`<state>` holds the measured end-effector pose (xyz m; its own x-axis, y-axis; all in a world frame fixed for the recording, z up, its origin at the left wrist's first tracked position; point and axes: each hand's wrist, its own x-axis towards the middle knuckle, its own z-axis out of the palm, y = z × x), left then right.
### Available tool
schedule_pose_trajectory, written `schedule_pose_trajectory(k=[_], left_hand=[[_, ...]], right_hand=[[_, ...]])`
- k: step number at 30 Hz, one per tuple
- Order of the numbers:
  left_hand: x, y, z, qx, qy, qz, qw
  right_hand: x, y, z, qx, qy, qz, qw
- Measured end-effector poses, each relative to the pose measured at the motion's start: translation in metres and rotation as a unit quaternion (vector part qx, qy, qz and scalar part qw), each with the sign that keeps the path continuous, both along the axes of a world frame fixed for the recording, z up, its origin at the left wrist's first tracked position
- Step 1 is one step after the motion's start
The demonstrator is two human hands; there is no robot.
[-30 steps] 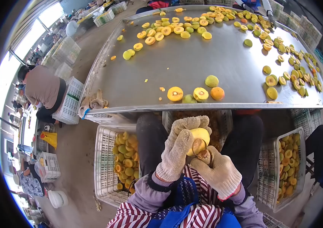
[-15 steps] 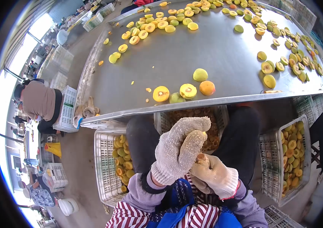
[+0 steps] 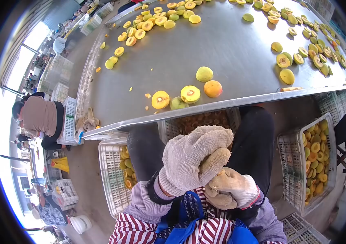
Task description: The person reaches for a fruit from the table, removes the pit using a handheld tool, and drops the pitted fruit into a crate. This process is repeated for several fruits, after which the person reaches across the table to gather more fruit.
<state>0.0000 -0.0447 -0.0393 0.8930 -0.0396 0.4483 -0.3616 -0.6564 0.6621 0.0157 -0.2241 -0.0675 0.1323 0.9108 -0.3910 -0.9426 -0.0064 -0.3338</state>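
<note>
Halved yellow fruit [image 3: 160,99] dot the steel table [image 3: 221,44], and white crates [image 3: 108,162] of halves stand beneath its edge.

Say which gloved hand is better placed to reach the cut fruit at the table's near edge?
Probably the left hand: it is raised closer to the table edge and the cut fruit, while the right hand sits lower, under it.

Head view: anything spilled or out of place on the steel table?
Minor only: small fruit scraps lie loose on the table near the cut halves, and loose gloves lie at its left corner. Nothing tipped or damaged.
</note>
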Motion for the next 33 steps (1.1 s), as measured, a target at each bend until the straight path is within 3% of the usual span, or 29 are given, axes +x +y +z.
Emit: schedule_pose_trajectory(k=[3, 6, 13, 14, 17, 18, 20, 22, 23, 24, 25, 26, 27, 29, 30, 33], left_hand=[[0.007, 0.006, -0.019, -0.021, -0.091, -0.053, 0.994], [0.012, 0.008, -0.018, -0.060, -0.062, -0.102, 0.991], [0.017, -0.003, -0.026, -0.124, -0.050, -0.111, 0.985], [0.016, -0.004, -0.027, -0.260, 0.072, -0.136, 0.953], [0.012, -0.009, -0.028, -0.274, 0.093, -0.127, 0.949], [0.017, -0.006, -0.030, -0.171, -0.015, -0.132, 0.976], [0.017, -0.010, -0.031, -0.196, -0.027, -0.130, 0.972], [0.017, -0.016, -0.032, -0.222, -0.041, -0.128, 0.966], [0.018, -0.021, -0.033, -0.403, 0.070, -0.112, 0.905], [0.018, -0.025, -0.033, -0.565, 0.176, -0.090, 0.801], [0.020, -0.029, -0.033, -0.698, 0.271, -0.065, 0.660], [0.022, -0.031, -0.037, -0.671, 0.237, -0.024, 0.702], [0.023, -0.026, -0.039, -0.661, 0.251, -0.004, 0.707], [0.019, -0.012, -0.036, -0.575, 0.194, 0.029, 0.794], [0.015, 0.002, -0.035, -0.511, 0.149, 0.035, 0.846], [-0.014, 0.059, -0.030, -0.392, -0.005, 0.173, 0.903]], right_hand=[[0.004, -0.005, -0.004, 0.039, 0.027, 0.003, 0.999], [0.003, -0.007, -0.010, 0.076, 0.063, -0.007, 0.995], [0.003, -0.012, -0.021, 0.128, 0.105, -0.025, 0.986], [0.003, -0.011, -0.021, 0.128, 0.105, -0.026, 0.986], [0.003, -0.009, -0.023, 0.117, 0.139, -0.040, 0.983], [0.001, -0.010, -0.024, 0.119, 0.147, -0.042, 0.981], [0.001, -0.011, -0.032, 0.125, 0.153, -0.044, 0.979], [0.004, -0.012, -0.046, 0.269, 0.208, 0.008, 0.940], [0.005, -0.013, -0.047, 0.269, 0.208, 0.008, 0.941], [0.009, -0.011, -0.044, 0.245, 0.144, 0.036, 0.958], [0.011, -0.009, -0.039, 0.221, 0.077, 0.064, 0.970], [0.006, -0.006, -0.029, 0.190, 0.062, 0.051, 0.979], [0.010, -0.009, -0.031, 0.190, 0.060, 0.053, 0.978], [0.022, -0.014, -0.031, 0.115, 0.036, 0.054, 0.991], [0.018, -0.016, -0.022, 0.034, -0.018, -0.043, 0.998], [0.021, -0.020, -0.036, 0.022, -0.013, -0.082, 0.996]])
